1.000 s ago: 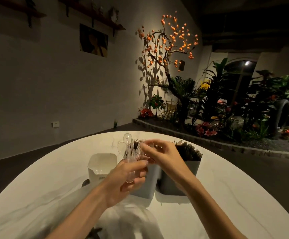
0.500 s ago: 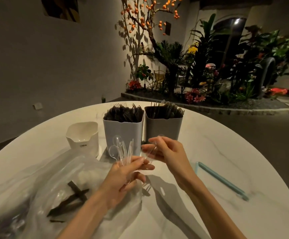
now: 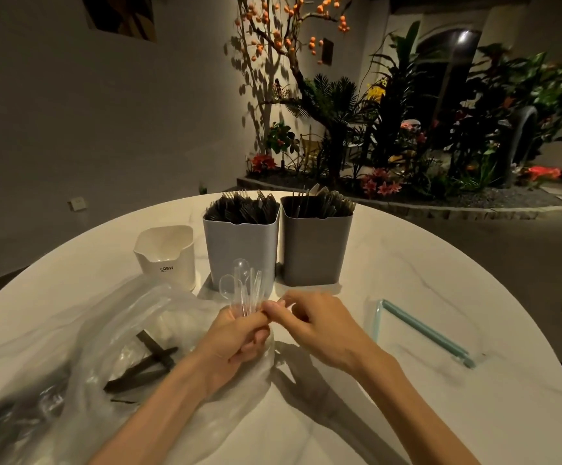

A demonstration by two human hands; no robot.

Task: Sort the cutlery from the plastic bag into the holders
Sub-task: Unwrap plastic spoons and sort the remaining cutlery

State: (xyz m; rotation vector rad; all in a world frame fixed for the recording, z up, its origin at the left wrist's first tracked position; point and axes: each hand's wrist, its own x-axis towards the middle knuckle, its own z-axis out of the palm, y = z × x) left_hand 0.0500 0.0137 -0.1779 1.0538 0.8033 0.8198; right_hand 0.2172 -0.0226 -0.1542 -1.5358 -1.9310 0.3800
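Observation:
My left hand grips a bunch of clear plastic spoons upright, bowls up, in front of the holders. My right hand meets it at the fingertips, pinching at the bunch's handles. Behind stand a light grey holder full of black forks, a dark grey holder with dark cutlery, and a small white holder that looks empty. The clear plastic bag lies crumpled at the left with black cutlery pieces inside.
A round white marble table carries everything. A teal zip strip lies at the right. Beyond the table's far edge are a planter bed with plants and a dark wall.
The camera has tilted down, bringing the bag and table into view. My hands with the clear spoons have dropped from in front of the holders' tops to low over the table; the fingertips have closed together.

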